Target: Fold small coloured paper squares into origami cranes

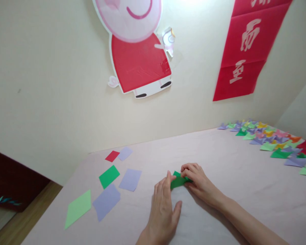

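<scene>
A dark green folded paper point(177, 181) lies on the pale pink table point(219, 160) in front of me. My left hand point(164, 209) lies flat with its fingers stretched out, the fingertips pressing the paper's left part. My right hand point(197, 180) comes in from the right, its fingers curled and pinching the paper's right end.
Loose paper squares lie at the left: a red one point(112, 156), several lilac ones point(130, 179), a green one point(109, 176) and a light green one point(78, 208). Several folded paper figures in many colours point(272, 141) cover the far right. The wall stands just behind the table.
</scene>
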`<state>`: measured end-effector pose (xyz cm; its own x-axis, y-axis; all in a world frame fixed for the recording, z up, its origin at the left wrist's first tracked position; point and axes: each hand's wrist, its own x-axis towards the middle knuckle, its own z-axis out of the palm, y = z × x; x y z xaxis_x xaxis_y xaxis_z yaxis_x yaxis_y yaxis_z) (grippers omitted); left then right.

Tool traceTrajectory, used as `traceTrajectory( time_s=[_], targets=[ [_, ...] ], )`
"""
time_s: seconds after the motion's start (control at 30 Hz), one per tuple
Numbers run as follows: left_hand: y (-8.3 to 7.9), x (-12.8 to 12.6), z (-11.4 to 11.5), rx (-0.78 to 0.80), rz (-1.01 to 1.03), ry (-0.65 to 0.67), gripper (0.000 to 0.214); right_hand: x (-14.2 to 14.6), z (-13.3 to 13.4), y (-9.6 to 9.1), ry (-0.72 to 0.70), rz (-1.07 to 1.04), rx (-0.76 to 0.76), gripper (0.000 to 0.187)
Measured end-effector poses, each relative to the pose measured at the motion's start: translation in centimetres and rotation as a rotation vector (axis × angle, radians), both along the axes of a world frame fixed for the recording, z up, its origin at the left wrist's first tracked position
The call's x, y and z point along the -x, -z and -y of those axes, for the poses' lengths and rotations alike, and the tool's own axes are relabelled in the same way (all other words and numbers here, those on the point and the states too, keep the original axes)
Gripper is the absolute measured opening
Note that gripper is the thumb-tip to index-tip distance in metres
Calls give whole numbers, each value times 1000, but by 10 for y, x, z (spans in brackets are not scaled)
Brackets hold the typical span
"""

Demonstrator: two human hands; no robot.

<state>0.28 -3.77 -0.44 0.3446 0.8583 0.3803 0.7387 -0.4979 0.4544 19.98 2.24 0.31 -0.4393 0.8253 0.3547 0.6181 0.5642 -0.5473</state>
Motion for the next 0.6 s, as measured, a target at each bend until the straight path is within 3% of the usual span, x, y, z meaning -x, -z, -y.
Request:
traceTrajectory(
  time_s=[0.17, 0.4, 0.5, 0.6],
  targets=[
    [-4, 0, 1, 28, -92, 81, 86, 0, 2, 1, -29, 57, -122, 35],
    [-2, -2, 0, 92, -233, 139, 70, -13, -7, 2, -4, 127, -142, 30],
    [2, -5, 3, 64, -258, 113, 66, -17, -6, 2, 14, 195, -213, 35],
    [7, -10, 6, 16, -282, 26, 62, -14, 3, -1, -68, 270, -244, 32]
  ],
)
